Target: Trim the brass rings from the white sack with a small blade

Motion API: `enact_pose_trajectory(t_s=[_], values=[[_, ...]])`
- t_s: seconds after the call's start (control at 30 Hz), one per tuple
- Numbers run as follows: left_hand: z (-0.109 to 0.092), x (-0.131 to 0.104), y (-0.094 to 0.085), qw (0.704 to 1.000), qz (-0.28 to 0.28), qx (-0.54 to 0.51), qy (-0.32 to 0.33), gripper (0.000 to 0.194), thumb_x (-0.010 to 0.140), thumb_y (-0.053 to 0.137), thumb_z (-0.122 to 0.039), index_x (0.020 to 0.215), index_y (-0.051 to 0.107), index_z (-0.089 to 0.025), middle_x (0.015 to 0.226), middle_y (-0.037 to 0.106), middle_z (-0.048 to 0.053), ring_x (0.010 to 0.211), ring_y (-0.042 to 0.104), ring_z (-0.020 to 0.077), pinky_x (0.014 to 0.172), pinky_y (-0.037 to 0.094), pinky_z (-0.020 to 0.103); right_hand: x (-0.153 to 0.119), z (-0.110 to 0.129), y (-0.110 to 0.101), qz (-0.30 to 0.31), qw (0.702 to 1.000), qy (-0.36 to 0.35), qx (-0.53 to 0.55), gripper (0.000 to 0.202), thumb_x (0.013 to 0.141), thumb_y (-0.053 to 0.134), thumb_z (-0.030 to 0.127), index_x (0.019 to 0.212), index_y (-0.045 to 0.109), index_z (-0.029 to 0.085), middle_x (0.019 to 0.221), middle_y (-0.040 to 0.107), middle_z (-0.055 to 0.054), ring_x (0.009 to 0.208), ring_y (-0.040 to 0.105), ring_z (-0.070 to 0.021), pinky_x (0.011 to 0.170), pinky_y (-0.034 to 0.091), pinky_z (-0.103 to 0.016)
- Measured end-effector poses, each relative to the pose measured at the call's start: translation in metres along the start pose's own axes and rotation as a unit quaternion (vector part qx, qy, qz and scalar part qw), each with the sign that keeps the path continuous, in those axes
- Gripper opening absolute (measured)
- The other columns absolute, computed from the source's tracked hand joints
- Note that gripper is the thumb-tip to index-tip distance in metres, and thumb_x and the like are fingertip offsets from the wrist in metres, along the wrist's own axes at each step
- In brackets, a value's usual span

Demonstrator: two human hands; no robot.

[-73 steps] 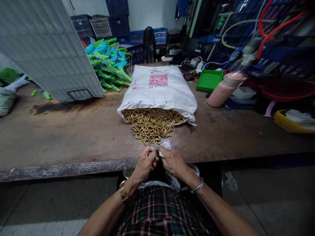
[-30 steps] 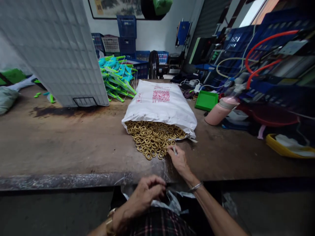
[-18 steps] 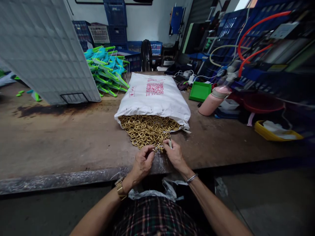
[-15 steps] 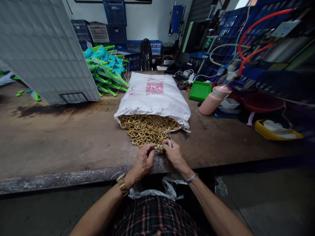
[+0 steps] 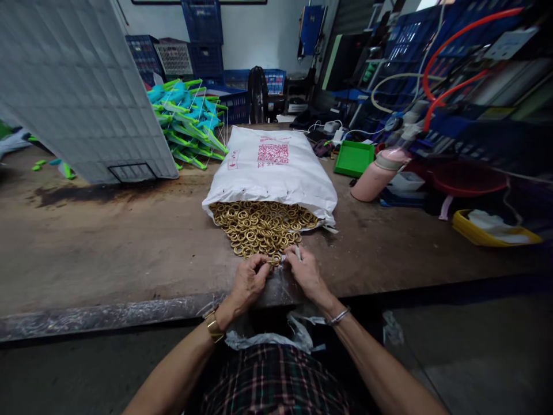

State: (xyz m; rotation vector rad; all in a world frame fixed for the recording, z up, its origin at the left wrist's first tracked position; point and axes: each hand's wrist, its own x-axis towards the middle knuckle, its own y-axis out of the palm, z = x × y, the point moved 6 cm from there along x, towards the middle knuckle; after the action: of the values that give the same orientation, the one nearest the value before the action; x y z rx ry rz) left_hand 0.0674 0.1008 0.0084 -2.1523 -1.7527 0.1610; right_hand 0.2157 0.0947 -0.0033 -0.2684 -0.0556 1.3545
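Observation:
A white woven sack [image 5: 270,167] with red print lies on the workbench, its mouth towards me. Brass-coloured rings [image 5: 254,227] spill out of it in a heap. At the heap's near edge, my left hand [image 5: 249,280] pinches a brass ring [image 5: 275,261] between thumb and fingertips. My right hand [image 5: 307,273] is closed just to the right, gripping a small pale-handled tool [image 5: 298,253] whose tip I cannot make out. A bit of clear plastic [image 5: 283,260] shows between the two hands.
A grey ribbed panel [image 5: 103,104] stands at left beside stacked green and blue plastic frames [image 5: 188,124]. To the right are a green tray [image 5: 354,158], a pink bottle [image 5: 374,178] and a yellow basin [image 5: 479,233]. The bench's front edge [image 5: 108,314] is plastic-wrapped.
My left hand has shifted slightly left and down, and the fingertips of both hands are a little further apart. The view has turned slightly.

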Motion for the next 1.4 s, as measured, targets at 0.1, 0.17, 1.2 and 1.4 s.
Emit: enact_pose_trajectory(t_s=[0.1, 0.17, 1.2, 1.4], values=[[0.005, -0.002, -0.001, 0.998, 0.004, -0.025, -0.053, 0.014, 0.075, 0.049, -0.022, 0.069, 0.061, -0.015, 0.057, 0.055, -0.002, 0.054, 0.047, 0.01, 0.053, 0.036, 0.021, -0.004, 0.016, -0.008, -0.045, 0.991, -0.086, -0.091, 0.02, 0.077, 0.046, 0.036, 0.075, 0.056, 0.018, 0.062, 0.05, 0.003, 0.058, 0.044, -0.0098, 0.054, 0.034, -0.021], [0.007, -0.003, 0.0, 0.996, 0.009, -0.051, -0.07, 0.014, 0.074, 0.05, -0.024, 0.068, 0.06, -0.015, 0.055, 0.052, -0.003, 0.05, 0.043, 0.0088, 0.05, 0.033, 0.02, -0.01, 0.021, 0.001, 0.001, 0.989, -0.1, -0.112, 0.021, 0.079, 0.045, 0.035, 0.08, 0.057, 0.018, 0.063, 0.05, 0.003, 0.057, 0.044, -0.0099, 0.054, 0.033, -0.021], [0.013, -0.033, 0.01, 0.884, 0.07, -0.412, -0.208, 0.027, 0.073, 0.061, -0.041, 0.078, 0.052, -0.016, 0.067, 0.054, -0.002, 0.048, 0.045, 0.0047, 0.044, 0.036, 0.017, -0.017, 0.014, 0.027, 0.074, 0.988, -0.076, -0.11, 0.016, 0.078, 0.04, 0.026, 0.07, 0.052, 0.019, 0.057, 0.049, 0.004, 0.054, 0.044, -0.0103, 0.053, 0.033, -0.021], [0.014, -0.03, 0.008, 0.911, 0.06, -0.36, -0.193, 0.03, 0.074, 0.059, -0.044, 0.079, 0.053, -0.015, 0.068, 0.054, -0.001, 0.049, 0.045, 0.0048, 0.045, 0.036, 0.016, -0.031, 0.014, 0.034, 0.128, 0.945, -0.181, -0.241, 0.014, 0.078, 0.038, 0.016, 0.072, 0.05, 0.019, 0.061, 0.05, 0.001, 0.055, 0.041, -0.0109, 0.054, 0.03, -0.022]])
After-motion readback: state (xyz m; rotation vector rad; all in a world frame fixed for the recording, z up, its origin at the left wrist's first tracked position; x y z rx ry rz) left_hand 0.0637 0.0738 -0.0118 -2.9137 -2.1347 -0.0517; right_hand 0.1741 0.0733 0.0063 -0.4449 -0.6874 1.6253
